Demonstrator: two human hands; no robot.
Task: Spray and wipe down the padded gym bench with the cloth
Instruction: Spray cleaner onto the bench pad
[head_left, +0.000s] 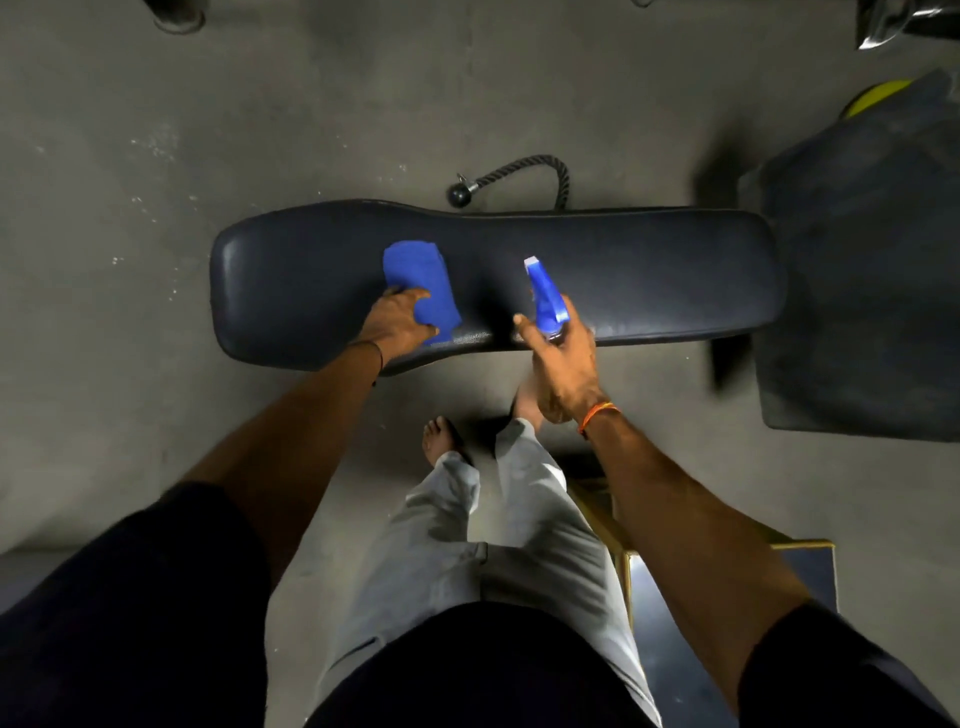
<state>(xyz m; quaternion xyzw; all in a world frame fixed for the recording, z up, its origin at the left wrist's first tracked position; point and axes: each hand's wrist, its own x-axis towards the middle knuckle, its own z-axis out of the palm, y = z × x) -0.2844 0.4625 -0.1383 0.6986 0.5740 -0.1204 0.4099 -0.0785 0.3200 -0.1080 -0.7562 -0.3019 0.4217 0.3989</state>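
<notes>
Hands at work, both of them, out over the padded desk (649, 270). Grips the folded blue cloth (415, 275) with the left hand (400, 325), thumb hooked round the near edge, and holds it flat on the left part of the dark upholstery. Clutches the blue spray bottle (545, 296) in the right hand (563, 369), nozzle tipped forward and down at the middle of the desk, just right of the cloth, one finger stuck out beside the neck. Wears a dark band (371, 353) on the left wrist and an orange thread (597, 415) on the right.

Below the hands: bare feet (441, 441) and grey trousers (519, 545) on the grey floor (208, 130), close to the desk's near edge. Beyond the far edge: a black rope handle (519, 174) with a ball end, curled on the floor. Off to the right: a large dark padded block (857, 286), near the desk's right end. Lower right: a gold-edged box (727, 571) behind the right forearm.
</notes>
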